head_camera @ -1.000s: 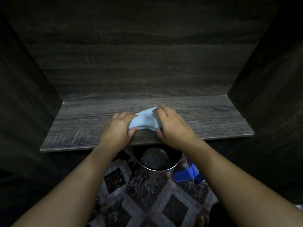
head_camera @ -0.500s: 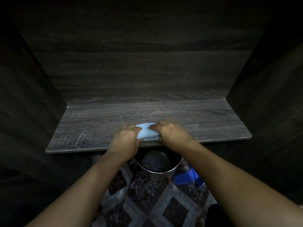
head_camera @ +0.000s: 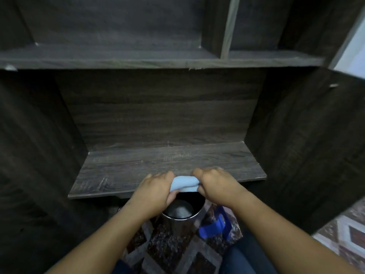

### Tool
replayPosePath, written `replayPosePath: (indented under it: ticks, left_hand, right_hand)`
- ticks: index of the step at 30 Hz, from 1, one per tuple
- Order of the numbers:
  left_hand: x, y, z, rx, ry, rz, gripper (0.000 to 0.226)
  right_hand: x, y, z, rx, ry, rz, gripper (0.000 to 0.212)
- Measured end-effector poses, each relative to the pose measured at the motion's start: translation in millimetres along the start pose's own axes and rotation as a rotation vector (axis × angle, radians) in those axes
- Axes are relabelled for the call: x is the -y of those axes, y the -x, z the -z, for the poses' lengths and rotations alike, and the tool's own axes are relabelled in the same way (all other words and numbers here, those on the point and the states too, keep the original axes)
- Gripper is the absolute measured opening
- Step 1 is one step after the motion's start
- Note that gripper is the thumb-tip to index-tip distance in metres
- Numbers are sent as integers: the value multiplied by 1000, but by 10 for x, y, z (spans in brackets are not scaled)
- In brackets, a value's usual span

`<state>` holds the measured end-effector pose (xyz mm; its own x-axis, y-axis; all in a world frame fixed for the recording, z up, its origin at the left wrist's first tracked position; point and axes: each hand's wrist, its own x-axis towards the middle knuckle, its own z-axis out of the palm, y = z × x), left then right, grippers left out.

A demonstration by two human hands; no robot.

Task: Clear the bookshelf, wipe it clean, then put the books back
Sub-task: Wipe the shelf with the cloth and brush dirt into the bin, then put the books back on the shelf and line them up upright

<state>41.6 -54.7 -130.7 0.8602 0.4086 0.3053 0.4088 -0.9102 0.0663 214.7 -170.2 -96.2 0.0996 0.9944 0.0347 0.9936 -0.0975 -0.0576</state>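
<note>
A dark wood-grain bookshelf fills the view, and its lower shelf board [head_camera: 158, 165] holds no books. A light blue cloth [head_camera: 184, 183] is bunched between my two hands at the front edge of that board, directly above a metal bucket [head_camera: 180, 211] on the floor. My left hand [head_camera: 154, 191] grips the cloth's left end with curled fingers. My right hand [head_camera: 214, 183] grips its right end the same way. No books are in view.
The upper shelf [head_camera: 158, 60] runs across the top, with a vertical divider [head_camera: 227, 26] right of centre. Dark side panels close in left and right. A blue object [head_camera: 214, 227] lies on the patterned floor beside the bucket.
Both hands drew the cloth back off the shelf board to its front edge and bunched it tighter over the bucket. The camera pulled back, bringing the upper shelf into view.
</note>
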Motion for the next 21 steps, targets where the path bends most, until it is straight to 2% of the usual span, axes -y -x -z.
replayPosePath:
  ticks: [4, 9, 13, 16, 18, 21]
  left_hand:
    - [-258, -284, 404, -177, -22, -93, 22]
    - [-563, -782, 1113, -325, -110, -188, 30]
    - [-827, -1135, 1677, -407, -171, -237, 30]
    - [-969, -1426, 2013, -503, -219, -269, 35]
    - [-1051, -1646, 2170, -573, -309, -297, 33]
    - [-1141, -2020, 2301, -678, -524, -271, 26]
  right_hand:
    - [-149, 241, 504, -192, 3, 39, 34]
    - [-430, 467, 1212, -316, -19, 64, 66]
    - [-706, 521, 1805, -506, 100, 72, 56]
    - [-956, 482, 2157, -668, 291, 115, 47]
    - [-1128, 415, 2337, -782, 412, 52, 47]
    - [-1339, 263, 2578, -904, 467, 24, 48]
